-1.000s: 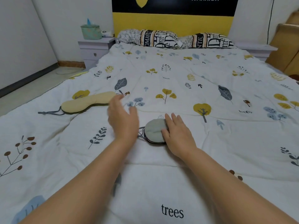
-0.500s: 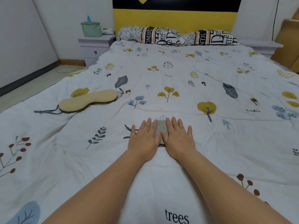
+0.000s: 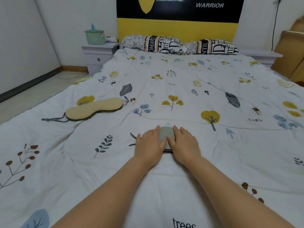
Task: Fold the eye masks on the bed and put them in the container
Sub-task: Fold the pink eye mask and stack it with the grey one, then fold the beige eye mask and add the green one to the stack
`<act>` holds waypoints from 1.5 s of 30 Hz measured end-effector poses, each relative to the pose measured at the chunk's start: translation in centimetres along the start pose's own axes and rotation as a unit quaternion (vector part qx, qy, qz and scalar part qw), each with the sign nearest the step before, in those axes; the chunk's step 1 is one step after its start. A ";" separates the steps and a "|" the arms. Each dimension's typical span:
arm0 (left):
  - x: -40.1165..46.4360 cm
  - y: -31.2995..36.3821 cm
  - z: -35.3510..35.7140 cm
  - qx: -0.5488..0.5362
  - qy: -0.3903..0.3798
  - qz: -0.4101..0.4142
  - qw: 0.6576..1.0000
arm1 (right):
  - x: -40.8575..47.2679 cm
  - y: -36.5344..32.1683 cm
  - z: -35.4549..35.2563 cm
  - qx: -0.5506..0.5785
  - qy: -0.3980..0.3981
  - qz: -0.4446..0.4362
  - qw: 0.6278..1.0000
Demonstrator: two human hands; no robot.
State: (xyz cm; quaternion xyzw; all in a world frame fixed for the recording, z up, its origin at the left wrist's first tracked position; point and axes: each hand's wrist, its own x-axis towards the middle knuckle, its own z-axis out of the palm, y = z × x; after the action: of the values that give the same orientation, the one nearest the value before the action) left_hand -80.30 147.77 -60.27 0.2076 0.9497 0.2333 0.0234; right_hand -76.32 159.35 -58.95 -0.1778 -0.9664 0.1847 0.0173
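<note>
While both the left hand (image 3: pixel 150 145) and right hand (image 3: pixel 184 144) press flat, fingers unclenched, on the folded grey eye mask (image 3: pixel 166 133) mid-bed, lifting off could let it spring open; no container shows

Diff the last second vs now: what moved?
The left hand came down from above the quilt onto the grey mask, beside the right hand; both now press flat on it, covering most of it. Neither grips it. The right hand stayed on the mask, and the beige mask stayed unfolded on the quilt.
</note>
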 end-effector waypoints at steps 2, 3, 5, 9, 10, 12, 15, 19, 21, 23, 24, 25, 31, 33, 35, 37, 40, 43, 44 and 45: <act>0.2 0.3 -0.9 -0.015 0.058 -0.043 0.997 | -0.2 -0.5 -0.9 0.075 0.071 0.046 0.994; 0.3 0.4 -1.3 -0.004 0.066 -0.071 0.995 | -0.2 -0.7 -1.3 0.115 0.084 0.075 0.987; 0.6 0.6 -1.7 0.027 0.036 -0.096 0.994 | -0.1 -0.8 -1.9 0.172 0.050 0.120 0.976; 1.1 0.9 -1.8 -0.046 0.005 -0.077 0.996 | 0.0 0.2 -2.4 0.223 0.051 0.119 0.966; 1.3 1.3 -1.8 -0.075 0.010 -0.069 0.995 | -0.1 0.5 -2.6 0.234 0.072 0.117 0.962; 1.5 2.3 -1.6 -0.107 0.023 -0.047 0.993 | -0.1 1.3 -3.2 0.238 0.112 0.121 0.957; 1.8 4.3 -0.5 -0.106 0.029 -0.016 0.994 | -0.2 3.0 -4.0 0.212 0.142 0.143 0.956; 2.4 5.5 1.3 -0.031 0.016 0.005 0.999 | -0.3 5.1 -3.7 0.121 0.126 0.159 0.972; 2.5 5.4 1.6 0.010 0.001 0.004 1.000 | -0.2 5.4 -3.2 0.061 0.099 0.156 0.981; 2.5 5.2 1.5 0.017 -0.012 0.006 1.000 | 0.0 5.2 -2.9 0.026 0.082 0.153 0.985; 2.4 5.1 1.2 0.005 -0.023 0.009 1.000 | 0.1 5.1 -3.0 0.015 0.075 0.155 0.985; 2.4 4.9 0.9 -0.018 -0.039 0.013 0.999 | 0.2 4.8 -3.2 0.002 0.070 0.160 0.985; 2.2 3.1 -3.6 -0.070 -0.031 -0.006 0.997 | 0.1 2.0 -5.5 -0.016 0.141 0.111 0.984; 1.7 1.8 -5.1 -0.073 -0.016 -0.013 0.997 | 0.1 0.3 -5.8 0.009 0.130 0.045 0.990; 1.1 0.3 -6.8 -0.069 -0.011 -0.020 0.997 | 0.0 -1.9 -5.6 0.016 0.088 -0.016 0.996; 0.5 -1.6 -8.8 -0.054 -0.001 -0.034 0.998 | 0.0 -4.2 -5.2 0.006 0.046 -0.064 0.997; -0.1 -5.0 -12.0 -0.016 0.032 -0.073 0.997 | 0.3 -7.6 -4.5 -0.005 -0.002 -0.112 0.994; -0.3 -8.7 -14.7 0.034 0.078 -0.127 0.988 | 1.1 -10.6 -3.4 -0.018 -0.020 -0.136 0.990; -0.3 -9.8 -15.4 0.054 0.092 -0.143 0.984 | 1.5 -11.5 -3.0 -0.025 -0.023 -0.142 0.989; -0.2 -10.9 -16.0 0.079 0.108 -0.154 0.979 | 2.0 -12.4 -2.4 -0.033 -0.025 -0.146 0.988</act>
State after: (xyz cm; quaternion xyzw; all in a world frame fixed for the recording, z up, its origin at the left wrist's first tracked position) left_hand -86.53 132.03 -51.00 0.0341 0.9827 0.1721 -0.0600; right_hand -82.13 150.09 -52.21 -0.0302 -0.9877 0.1528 0.0142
